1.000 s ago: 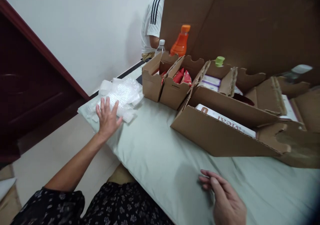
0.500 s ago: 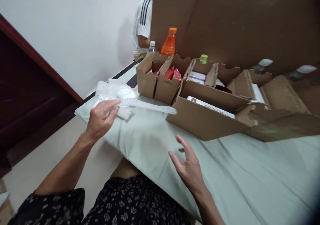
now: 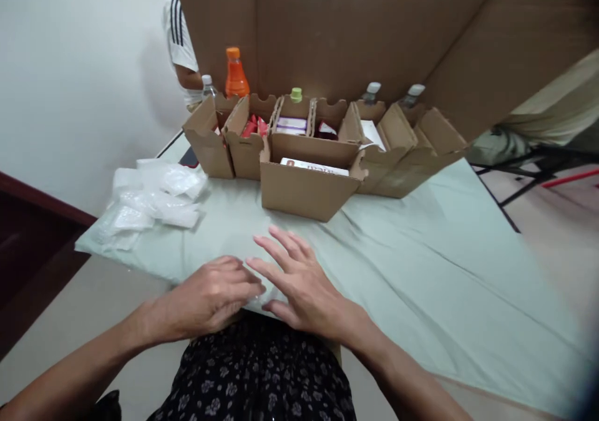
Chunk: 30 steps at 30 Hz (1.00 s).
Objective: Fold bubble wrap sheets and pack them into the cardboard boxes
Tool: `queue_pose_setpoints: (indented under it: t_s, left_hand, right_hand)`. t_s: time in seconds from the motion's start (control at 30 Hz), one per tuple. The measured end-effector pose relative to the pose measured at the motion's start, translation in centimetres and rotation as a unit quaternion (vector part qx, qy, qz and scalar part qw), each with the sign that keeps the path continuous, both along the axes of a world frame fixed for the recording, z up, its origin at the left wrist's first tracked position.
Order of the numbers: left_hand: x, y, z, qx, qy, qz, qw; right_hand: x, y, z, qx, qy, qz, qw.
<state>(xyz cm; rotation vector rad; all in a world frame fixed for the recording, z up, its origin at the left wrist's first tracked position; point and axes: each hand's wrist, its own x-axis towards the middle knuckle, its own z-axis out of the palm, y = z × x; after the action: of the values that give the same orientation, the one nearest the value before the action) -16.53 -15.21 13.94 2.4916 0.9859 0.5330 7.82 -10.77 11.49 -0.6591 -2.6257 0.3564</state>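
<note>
At the front edge of the table, my left hand (image 3: 213, 296) is closed, with clear plastic (image 3: 256, 297) showing by its fingertips. My right hand (image 3: 297, 280) is just to the right of it, fingers spread, over the same plastic. A pile of clear plastic wrapping (image 3: 156, 196) lies on the left part of the pale green cloth. Beyond my hands stands a cardboard box (image 3: 304, 187) with a white printed carton (image 3: 313, 167) inside.
Behind it is a row of cardboard bins (image 3: 208, 156) holding red packets (image 3: 255, 126) and small cartons (image 3: 291, 125). An orange bottle (image 3: 236, 78) and capped clear bottles (image 3: 373, 91) stand behind, before a tall cardboard panel (image 3: 337, 34). A person's sleeve (image 3: 180, 31) shows at the back left.
My left hand has moved from the plastic pile to the front edge, bringing a piece of plastic. My right hand has come in beside it. The view has turned to the right.
</note>
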Motion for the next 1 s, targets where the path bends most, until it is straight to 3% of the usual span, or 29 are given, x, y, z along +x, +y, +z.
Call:
queue_pose_setpoints:
  t_s: [0.07, 0.13, 0.23, 0.37, 0.47, 0.57, 0.63, 0.7, 0.77, 0.8, 0.83, 0.9, 1.0]
  left_hand:
    - [0.7, 0.0, -0.3, -0.032, 0.019, -0.037, 0.999]
    - [0.6, 0.2, -0.9, -0.055, 0.036, -0.028, 0.997]
    - [-0.8, 1.0, -2.1, -0.123, 0.045, 0.026, 0.991]
    - [-2.6, 3.5, -3.2, -0.312, 0.017, 0.061, 0.948]
    - [-3.0, 6.6, -4.2, -0.395, -0.007, 0.07, 0.916]
    - [-3.3, 9.9, -6.2, -0.419, -0.003, 0.107, 0.902]
    - [-3.5, 11.3, -7.5, -0.389, 0.047, 0.165, 0.905]
    - [-3.8, 11.6, -8.3, -0.312, 0.119, 0.237, 0.913]
    - [-4.0, 10.5, -8.4, -0.19, 0.168, 0.3, 0.92]
    - [-4.0, 9.5, -8.4, -0.124, 0.174, 0.313, 0.925]
    - [-3.8, 8.5, -8.4, -0.064, 0.169, 0.309, 0.934]
    - [-3.2, 6.2, -8.8, 0.011, 0.14, 0.241, 0.96]
    - [-2.1, 4.0, -10.3, 0.024, 0.109, 0.112, 0.987]
  right_hand:
    - [1.0, 0.5, -1.0, -0.101, -0.037, 0.038, 0.993]
    - [3.0, 0.7, -1.9, -0.177, -0.045, 0.03, 0.983]
    - [7.6, -0.3, -2.4, -0.237, -0.037, -0.06, 0.969]
    - [13.3, -1.4, -1.7, -0.311, -0.031, -0.154, 0.937]
    - [15.2, 0.1, -2.1, -0.356, -0.001, -0.206, 0.911]
    - [15.5, 2.9, -4.1, -0.38, -0.017, -0.267, 0.886]
    - [15.4, 4.2, -5.9, -0.337, -0.064, -0.351, 0.871]
    - [15.5, 4.4, -7.4, -0.235, -0.098, -0.435, 0.863]
    - [15.7, 3.3, -8.3, -0.129, -0.083, -0.462, 0.873]
    - [15.8, 2.5, -8.6, -0.094, -0.06, -0.445, 0.889]
    - [15.7, 1.5, -8.8, -0.072, -0.032, -0.41, 0.909]
    - [15.2, -0.3, -9.3, -0.062, 0.002, -0.314, 0.947]
    - [13.7, -1.7, -10.6, -0.072, -0.005, -0.233, 0.97]
